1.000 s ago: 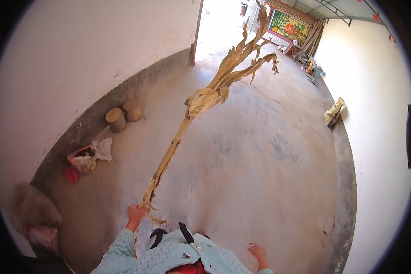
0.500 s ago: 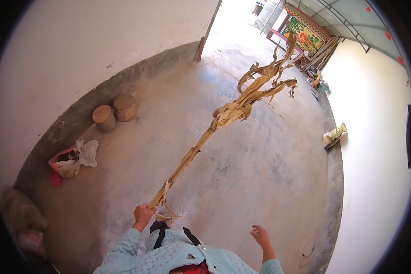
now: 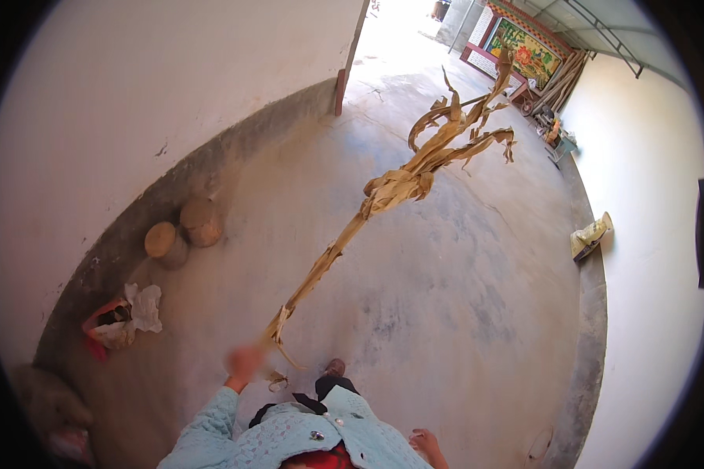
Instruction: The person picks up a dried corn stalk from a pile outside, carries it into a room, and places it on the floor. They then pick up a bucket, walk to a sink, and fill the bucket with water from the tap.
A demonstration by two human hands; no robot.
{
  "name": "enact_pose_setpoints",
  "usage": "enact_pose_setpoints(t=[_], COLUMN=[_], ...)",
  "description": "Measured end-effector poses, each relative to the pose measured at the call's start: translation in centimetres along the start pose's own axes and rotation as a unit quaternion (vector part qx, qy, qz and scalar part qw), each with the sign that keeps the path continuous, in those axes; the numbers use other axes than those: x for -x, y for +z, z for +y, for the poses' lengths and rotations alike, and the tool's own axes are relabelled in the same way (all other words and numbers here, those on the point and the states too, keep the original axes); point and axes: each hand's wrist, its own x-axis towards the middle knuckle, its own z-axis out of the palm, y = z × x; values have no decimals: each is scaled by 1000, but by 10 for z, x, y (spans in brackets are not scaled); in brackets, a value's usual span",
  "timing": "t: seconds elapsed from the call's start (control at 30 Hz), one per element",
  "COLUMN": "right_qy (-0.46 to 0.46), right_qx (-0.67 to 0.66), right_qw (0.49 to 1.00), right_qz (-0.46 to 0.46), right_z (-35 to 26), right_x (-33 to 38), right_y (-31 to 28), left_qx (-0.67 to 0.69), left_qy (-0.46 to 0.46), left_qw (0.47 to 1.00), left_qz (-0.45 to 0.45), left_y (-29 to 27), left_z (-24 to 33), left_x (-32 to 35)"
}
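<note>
- Here the left hand (image 3: pixel 245 362), blurred, is closed around the base of a dried corn stalk (image 3: pixel 383 195), down near the lower edge of the concrete floor (image 3: pixel 446 313).
- The stalk slants up and away from that hand, off the floor, its husk and curled leaves spreading out towards the far end of the yard.
- The right hand (image 3: pixel 426 444) hangs low at the person's side, holding nothing; how wide its fingers are cannot be told.
- A shoe (image 3: pixel 335 367) shows just beside the stalk's base.
- Two round wooden stumps (image 3: pixel 184 232) sit touching the foot of the left wall (image 3: pixel 133 117).
- A red bag with white scraps (image 3: pixel 121 316) lies nearer along that wall.
- A pale sack (image 3: pixel 589 236) rests by the floor's right edge.
</note>
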Motion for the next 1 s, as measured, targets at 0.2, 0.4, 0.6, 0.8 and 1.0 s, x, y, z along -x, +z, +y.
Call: enact_pose_setpoints(t=[0.2, 0.4, 0.6, 0.8, 1.0], right_qy=[-166, -337, -378, -234, -8], right_qx=[56, 216, 205, 180, -5], right_qw=[982, 914, 902, 954, 998], right_qz=[68, 69, 39, 55, 56], right_z=[-143, -365, -514, -485, -449], right_x=[-151, -220, -270, -308, -320], right_y=[-68, -93, -64, -110, -107], left_qx=[-22, -91, 9, -48, 24], left_qy=[10, 15, 65, 110, 101], left_qw=[1000, 993, 998, 991, 993], left_qz=[-10, -78, 15, -53, -60], left_y=[-4, 13, 33, 120, 112], left_z=[36, 75, 111, 97, 129], left_x=[-74, -149, -267, -391, -511])
